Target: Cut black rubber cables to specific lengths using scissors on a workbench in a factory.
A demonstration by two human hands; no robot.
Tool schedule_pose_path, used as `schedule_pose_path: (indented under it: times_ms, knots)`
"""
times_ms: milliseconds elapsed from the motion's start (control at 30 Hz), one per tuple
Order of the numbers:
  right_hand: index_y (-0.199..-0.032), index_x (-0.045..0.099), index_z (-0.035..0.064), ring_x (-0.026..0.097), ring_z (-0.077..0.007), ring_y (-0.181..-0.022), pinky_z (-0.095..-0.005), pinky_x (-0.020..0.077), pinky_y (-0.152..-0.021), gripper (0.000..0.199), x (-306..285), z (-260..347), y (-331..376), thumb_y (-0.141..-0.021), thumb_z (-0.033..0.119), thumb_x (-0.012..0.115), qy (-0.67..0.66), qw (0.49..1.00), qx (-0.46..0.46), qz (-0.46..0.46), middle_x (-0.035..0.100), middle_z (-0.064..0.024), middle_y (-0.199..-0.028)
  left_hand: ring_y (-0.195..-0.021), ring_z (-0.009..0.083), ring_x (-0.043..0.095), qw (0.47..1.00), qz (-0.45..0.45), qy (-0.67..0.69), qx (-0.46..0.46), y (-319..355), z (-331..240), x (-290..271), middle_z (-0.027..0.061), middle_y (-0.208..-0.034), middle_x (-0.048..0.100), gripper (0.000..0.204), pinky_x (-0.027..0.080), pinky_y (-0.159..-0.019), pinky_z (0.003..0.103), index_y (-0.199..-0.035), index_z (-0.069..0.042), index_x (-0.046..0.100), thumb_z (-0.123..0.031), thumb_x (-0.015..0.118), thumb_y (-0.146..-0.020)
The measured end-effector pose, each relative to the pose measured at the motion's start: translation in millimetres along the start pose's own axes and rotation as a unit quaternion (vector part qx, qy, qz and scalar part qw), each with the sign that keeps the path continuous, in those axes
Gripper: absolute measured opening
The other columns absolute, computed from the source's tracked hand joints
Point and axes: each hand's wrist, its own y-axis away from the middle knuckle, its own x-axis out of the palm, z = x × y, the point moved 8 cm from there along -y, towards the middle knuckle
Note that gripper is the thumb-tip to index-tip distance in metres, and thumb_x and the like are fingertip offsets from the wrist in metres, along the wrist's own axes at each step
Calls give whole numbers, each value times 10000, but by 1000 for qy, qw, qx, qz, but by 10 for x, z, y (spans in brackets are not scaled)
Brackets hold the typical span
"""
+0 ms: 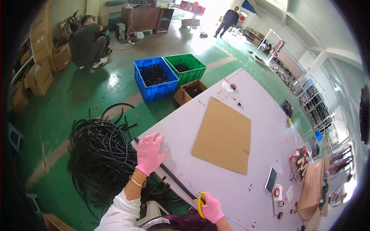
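A black rubber tube (178, 181) lies along the near left edge of the pale table. My left hand (150, 154), in a pink glove, rests flat over the tube near its far end, fingers spread and thumb apart. The tube's end shows just beyond the fingers. My right hand (211, 208), also in a pink glove, is closed around yellow-handled scissors (200, 206) at the tube's nearer part. The scissors' blades are small in view, and I cannot tell whether they touch the tube. A big tangled heap of black tubes (102, 154) lies on the floor left of the table.
A cardboard sheet (223, 134) lies mid-table. Toward the right are a phone-like device (271, 179), tape rolls (276, 192) and a cardboard box (311, 184). A blue crate (156, 90) and a green crate (196, 73) stand beyond. One person crouches far left; another stands at the back.
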Motion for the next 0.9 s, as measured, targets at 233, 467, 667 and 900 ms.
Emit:
schedule_pose_path:
  times_ms: [233, 467, 667, 900]
  knots:
    - [-1035, 614, 82, 667, -343, -766, -401, 530, -657, 300, 53, -65, -22, -844, 298, 698, 12, 997, 52, 53, 679, -139, -841, -1286, 294, 415, 999, 40, -25, -8, -44, -6, 44, 115, -1390, 464, 601, 332, -1041, 452, -1302, -102, 519, -356, 698, -788]
    - [-1065, 610, 94, 662, -354, -816, -422, 531, -706, 314, 117, -114, -57, -839, 301, 678, 1, 997, 50, 65, 683, -146, -883, -1319, 324, 388, 998, 54, -36, -2, -68, -6, 53, 149, -1419, 441, 643, 300, -1069, 465, -1338, -87, 493, -387, 680, -801]
    - [-1079, 602, 91, 656, -366, -830, -431, 529, -725, 321, 94, -132, -71, -837, 287, 678, -9, 996, 60, 60, 681, -158, -891, -1320, 328, 386, 997, 59, -49, 6, -94, -70, 65, 153, -1422, 437, 630, 295, -1073, 465, -1333, -85, 495, -403, 658, -814]
    - [-1096, 580, 65, 658, -370, -799, -412, 522, -689, 389, -170, -299, 546, -859, 351, 695, -106, 985, 127, 42, 670, -174, -845, -1311, 339, 396, 994, 63, -79, 31, -8, -83, 167, 165, -1417, 442, 613, 285, -1089, 452, -1322, -73, 504, -392, 646, -818]
